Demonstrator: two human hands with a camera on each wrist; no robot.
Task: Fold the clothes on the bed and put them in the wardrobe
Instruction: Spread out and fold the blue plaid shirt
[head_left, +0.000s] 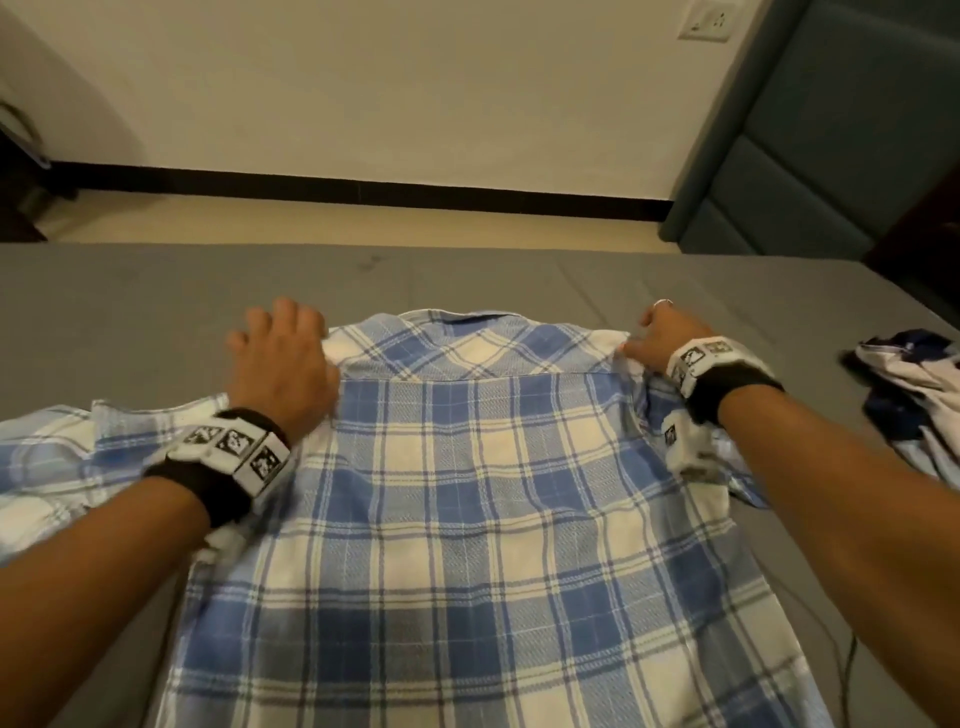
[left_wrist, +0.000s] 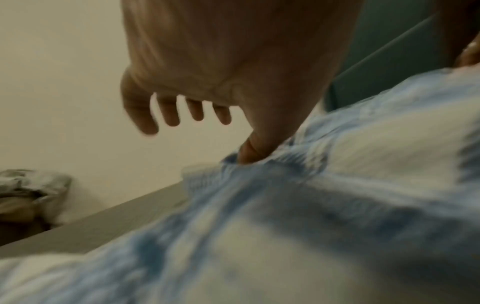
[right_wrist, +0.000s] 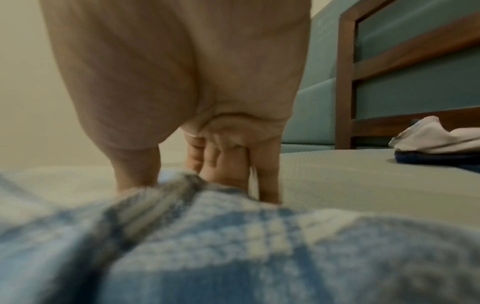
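A blue and white plaid shirt (head_left: 467, 519) lies spread back-up on the grey bed (head_left: 156, 312), collar at the far side. My left hand (head_left: 283, 358) is at its left shoulder. In the left wrist view the thumb presses into the shirt (left_wrist: 337, 205) while the fingers (left_wrist: 168, 117) hang spread and free. My right hand (head_left: 665, 332) is at the right shoulder. In the right wrist view its thumb and curled fingers (right_wrist: 221, 170) pinch the edge of the shirt (right_wrist: 233, 246). The left sleeve (head_left: 52, 457) lies out to the left.
A crumpled blue and white garment (head_left: 909, 395) lies on the bed at the right. A teal padded headboard (head_left: 831, 156) stands behind it. Floor and a pale wall lie beyond the bed's far edge. A thin cable (head_left: 847, 670) runs along the bed near right.
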